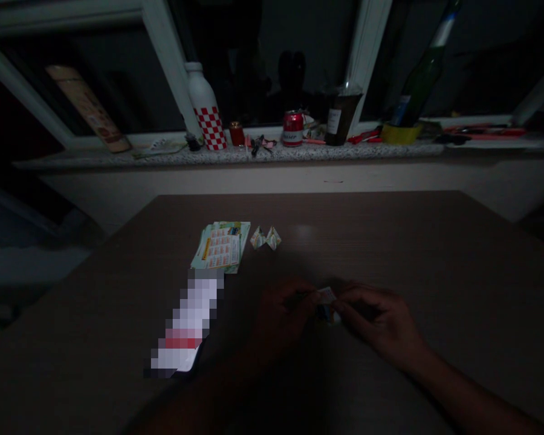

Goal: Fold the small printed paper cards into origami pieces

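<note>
Between my two hands, just above the dark wooden table (390,241), is a small piece of folded paper (327,295) with print on its top and a darker coloured patch below. My left hand (285,311) pinches its left edge between thumb and finger. On the other side, my right hand (381,317) has thumb and forefinger closed on the right edge. A finished-looking folded paper shape (266,238) with two pointed halves lies farther back. Left of it rests a stack of printed paper sheets (220,248). Dim light hides the finer folds.
A lit phone (185,326), its screen blurred out, lies left of my hands. Along the granite windowsill (254,156) stand a checked white bottle (207,109), a red can (292,128), a dark cup (342,118) and a green bottle in a yellow tape roll (401,133).
</note>
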